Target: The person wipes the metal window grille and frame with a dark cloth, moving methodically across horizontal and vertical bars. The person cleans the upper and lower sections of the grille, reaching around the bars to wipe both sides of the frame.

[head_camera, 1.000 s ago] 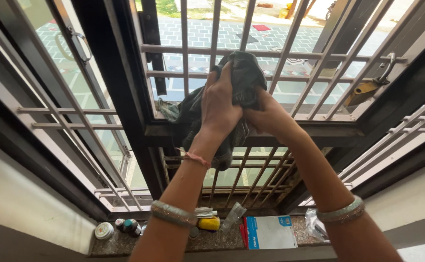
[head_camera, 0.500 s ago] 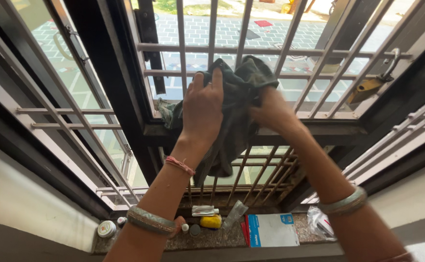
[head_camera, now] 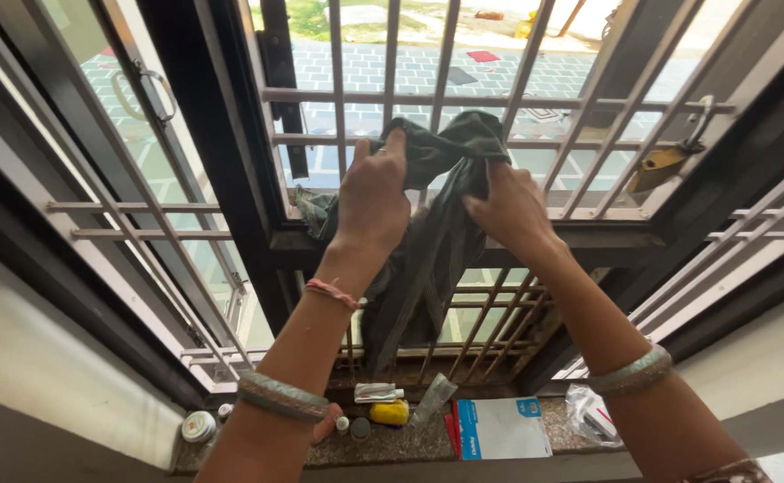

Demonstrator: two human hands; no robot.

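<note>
My left hand [head_camera: 372, 204] and right hand [head_camera: 505, 207] both grip the dark green cloth [head_camera: 428, 255] against the window grille [head_camera: 535, 98], above the sill [head_camera: 553, 416]. I should spread it flat, keeping a firm pinch on each side.

Both arms raised — left hand [head_camera: 372, 201] and right hand [head_camera: 510, 207] closed in a grip.

Centre of frame: cloth [head_camera: 428, 233] hanging before the window grille [head_camera: 535, 98], left hand [head_camera: 372, 201] and right hand [head_camera: 510, 207] on either side. Right of frame: padlock [head_camera: 658, 163]. Bottom of frame: sill [head_camera: 392, 440] (booklet [head_camera: 499, 427] right of the small bottles [head_camera: 197, 426]).
</note>
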